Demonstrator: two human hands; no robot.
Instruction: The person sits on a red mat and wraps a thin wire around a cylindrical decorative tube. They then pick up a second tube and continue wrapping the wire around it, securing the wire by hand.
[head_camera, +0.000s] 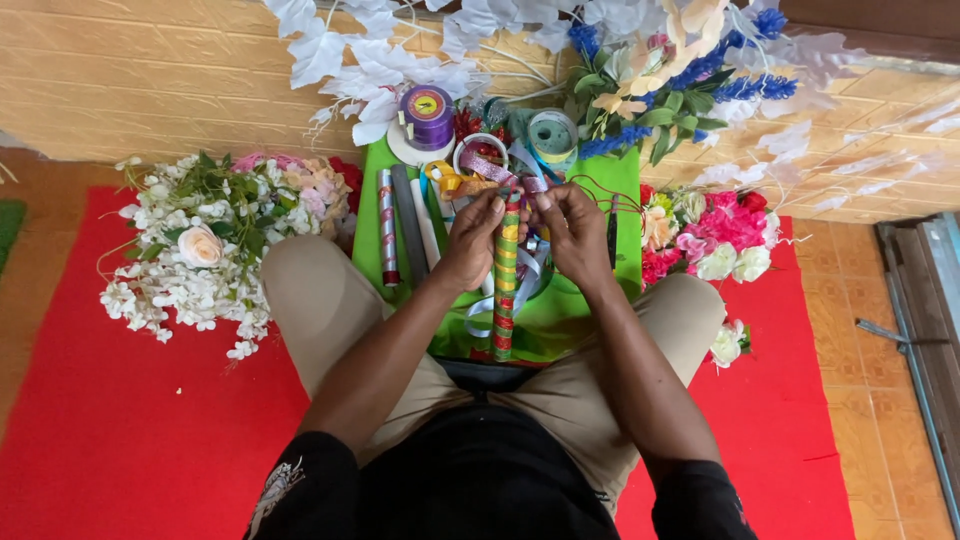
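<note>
I sit cross-legged on a red mat (130, 440). A stick wrapped in green, yellow and red ribbon (505, 290) stands upright between my knees. My left hand (478, 240) and my right hand (572, 232) both grip its top end, fingers pinched together around a bit of pink ribbon (488, 167) there. Loose pale ribbon curls around the stick lower down.
A green cloth (590, 300) under my hands holds wrapped sticks (388, 226), a purple ribbon spool (428, 115), a teal spool (552, 133) and tangled ribbons. White and peach artificial flowers (200, 250) lie left, pink and white ones (715, 235) right, white and blue ones (650, 70) against the wall.
</note>
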